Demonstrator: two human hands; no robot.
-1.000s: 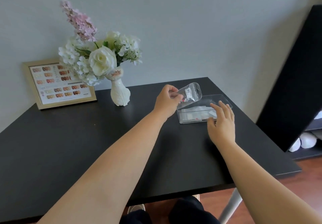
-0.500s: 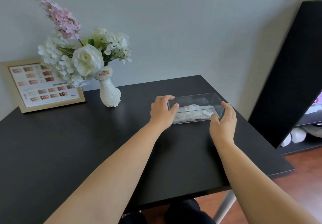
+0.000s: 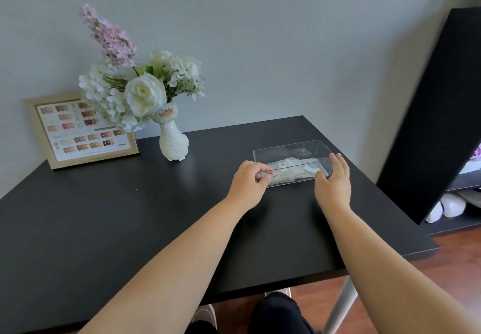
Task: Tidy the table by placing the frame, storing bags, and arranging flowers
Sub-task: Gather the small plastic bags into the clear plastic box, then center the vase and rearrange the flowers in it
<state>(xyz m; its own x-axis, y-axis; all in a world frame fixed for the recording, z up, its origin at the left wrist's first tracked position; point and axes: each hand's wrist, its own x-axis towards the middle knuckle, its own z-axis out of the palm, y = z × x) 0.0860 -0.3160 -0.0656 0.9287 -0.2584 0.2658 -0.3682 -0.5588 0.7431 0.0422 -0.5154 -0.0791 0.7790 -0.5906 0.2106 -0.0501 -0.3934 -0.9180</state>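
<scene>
Left hand [image 3: 248, 184]: grip curled, thumb and forefinger pinched at the near-left corner of the clear rectangular plastic box [image 3: 292, 160]; whether it pinches the box wall or the edge of a bag cannot be told. Right hand [image 3: 334, 181]: grip spread, fingers flat against the box's right end, palm just beside the wall, holding nothing.

Small clear plastic bags [image 3: 286, 171] lie flat inside the box, piled toward its near side.

The box sits near the right edge of the black desk [image 3: 130, 216], toward the far right corner.

Risks, as judged:
- A push from the left hand with the right hand too loose could slide the light box toward the right edge and off.
- A lift by one corner would tilt it and spill the bags.
- Slick plastic may slip from a light pinch.

Further out: white cat-shaped ceramic vase [image 3: 173, 142] holding white and pink artificial flowers [image 3: 135, 84], back centre-left, top-heavy; a sweeping forearm could topple it. Gold-framed colour chart [image 3: 80, 129] leans on the wall at the far left corner, well apart.
</scene>
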